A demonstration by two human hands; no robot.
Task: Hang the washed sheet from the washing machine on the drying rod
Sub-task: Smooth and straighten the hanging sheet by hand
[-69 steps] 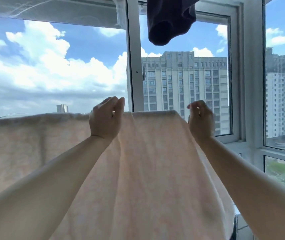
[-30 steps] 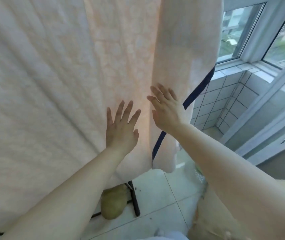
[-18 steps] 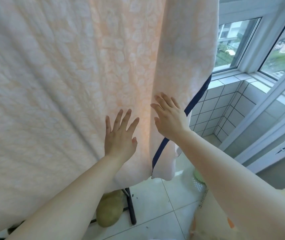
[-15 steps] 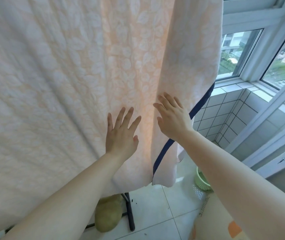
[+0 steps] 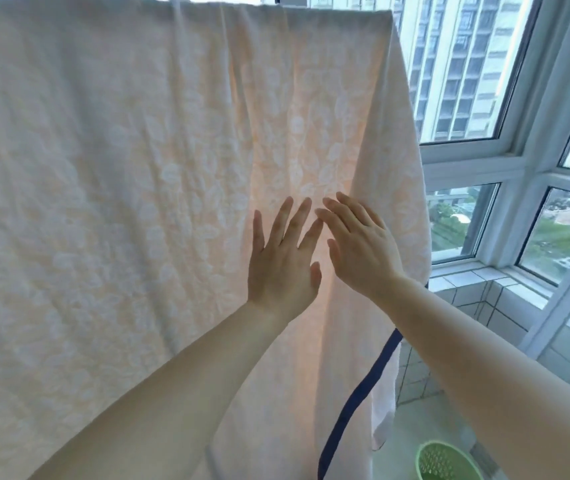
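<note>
The sheet point(image 5: 110, 188) fills the left and middle of the view, a pale peach cloth printed with white leaf shapes, draped over a bar hidden under its top fold and hanging down in long soft creases; daylight glows through it most strongly near the middle, where the cloth looks thinnest; the weave on the far left appears faintly crumpled and dimmer. The left hand point(image 5: 281, 261) lies flat against the cloth with its fingers spread wide and pointing up, gripping nothing; just beside it, the right hand point(image 5: 363, 245) also rests open on the sheet, fingers straight and only slightly parted, its fingertips close to those of the left; whether they touch cannot be told. Below the right forearm a dark blue trim point(image 5: 356, 403) runs down the sheet's hanging right edge. Further right stand white-framed windows point(image 5: 515, 161) with tall apartment blocks point(image 5: 456, 64) beyond, a tiled sill point(image 5: 477, 282), and a green perforated basket point(image 5: 444, 460) on the floor.
</note>
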